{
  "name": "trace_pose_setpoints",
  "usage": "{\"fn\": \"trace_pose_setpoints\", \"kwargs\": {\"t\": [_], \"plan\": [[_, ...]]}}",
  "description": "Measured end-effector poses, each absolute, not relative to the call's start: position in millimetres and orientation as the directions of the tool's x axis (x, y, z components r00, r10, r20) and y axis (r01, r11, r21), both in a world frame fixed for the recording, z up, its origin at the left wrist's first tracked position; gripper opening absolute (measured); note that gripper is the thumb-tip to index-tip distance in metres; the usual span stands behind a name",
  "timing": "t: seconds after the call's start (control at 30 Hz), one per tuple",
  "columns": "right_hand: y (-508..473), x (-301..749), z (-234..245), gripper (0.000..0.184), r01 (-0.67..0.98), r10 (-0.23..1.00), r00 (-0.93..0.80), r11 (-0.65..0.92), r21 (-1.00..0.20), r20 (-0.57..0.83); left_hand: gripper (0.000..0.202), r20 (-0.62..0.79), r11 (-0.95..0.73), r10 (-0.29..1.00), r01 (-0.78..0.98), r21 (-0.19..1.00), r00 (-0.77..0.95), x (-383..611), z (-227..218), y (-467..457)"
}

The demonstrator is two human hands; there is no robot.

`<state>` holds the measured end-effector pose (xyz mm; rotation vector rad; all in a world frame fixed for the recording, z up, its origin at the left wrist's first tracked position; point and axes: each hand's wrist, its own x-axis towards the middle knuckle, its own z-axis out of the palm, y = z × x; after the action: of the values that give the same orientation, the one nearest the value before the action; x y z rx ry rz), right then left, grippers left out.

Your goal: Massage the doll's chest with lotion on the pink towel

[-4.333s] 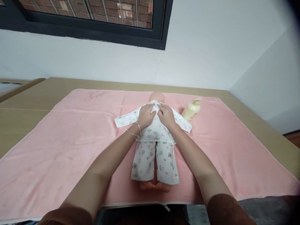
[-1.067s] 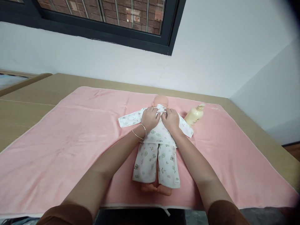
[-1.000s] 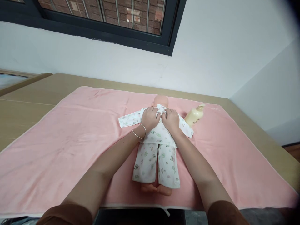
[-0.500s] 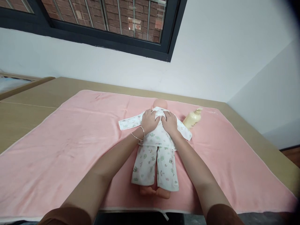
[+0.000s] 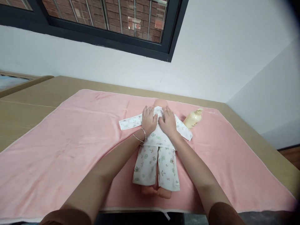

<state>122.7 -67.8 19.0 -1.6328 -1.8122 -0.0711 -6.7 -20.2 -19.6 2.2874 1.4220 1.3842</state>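
With fingers stretched out and slightly spread, the grip of the left hand [image 5: 149, 121] and that of the right hand [image 5: 168, 122] are laid side by side on the shirt [image 5: 159, 134] of a doll [image 5: 159, 143]. The doll is stretched out on a pink blanket [image 5: 77, 140], spread over a worktop [image 5: 35, 90]. A pump bottle [image 5: 193, 119] is set beside one sleeve.

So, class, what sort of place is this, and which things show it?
Possibly a room for practising baby care, though that's a guess: a clothed baby doll lies on a pink blanket, with a pale yellow bottle beside it.
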Motion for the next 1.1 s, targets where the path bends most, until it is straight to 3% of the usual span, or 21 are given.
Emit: {"fn": "trace_pose_setpoints", "kwargs": {"t": [0.07, 0.2, 0.3, 0.43, 0.6, 0.73, 0.9, 1.1], "plan": [[-68, 119, 15, 0.049, 0.910, 0.885, -0.023, 0.211, -0.357, 0.464, 0.049, 0.641, -0.544, 0.759, 0.653, 0.528, 0.114, -7, -21, -20], [-69, 118, 9, 0.048, 0.924, 0.848, 0.009, 0.196, -0.328, 0.530, 0.048, 0.634, -0.535, 0.765, 0.656, 0.533, 0.109, -7, -21, -21], [-70, 118, 7, 0.047, 0.921, 0.868, -0.019, 0.208, -0.329, 0.496, 0.049, 0.620, -0.524, 0.776, 0.662, 0.536, 0.112, -7, -19, -22], [-71, 118, 5, 0.052, 0.928, 0.817, 0.025, 0.195, -0.318, 0.576, 0.050, 0.613, -0.522, 0.782, 0.658, 0.543, 0.115, -7, -19, -22], [-73, 116, 7, 0.048, 0.929, 0.872, -0.047, 0.217, -0.299, 0.488, 0.049, 0.626, -0.523, 0.773, 0.660, 0.540, 0.101, -7, -21, -21], [-75, 113, 11, 0.061, 0.964, 0.822, 0.029, 0.129, -0.234, 0.569, 0.049, 0.627, -0.526, 0.772, 0.659, 0.537, 0.105, -8, -22, -20], [-74, 109, 24, 0.055, 0.969, 0.956, -0.068, 0.132, -0.210, 0.287, 0.051, 0.616, -0.531, 0.781, 0.632, 0.565, 0.106, -8, -24, -18], [-97, 128, 81, 0.066, 0.971, 0.984, -0.177, 0.169, -0.172, -0.031, 0.047, 0.564, -0.507, 0.818, 0.611, 0.609, 0.117, -11, -17, -18]]}}
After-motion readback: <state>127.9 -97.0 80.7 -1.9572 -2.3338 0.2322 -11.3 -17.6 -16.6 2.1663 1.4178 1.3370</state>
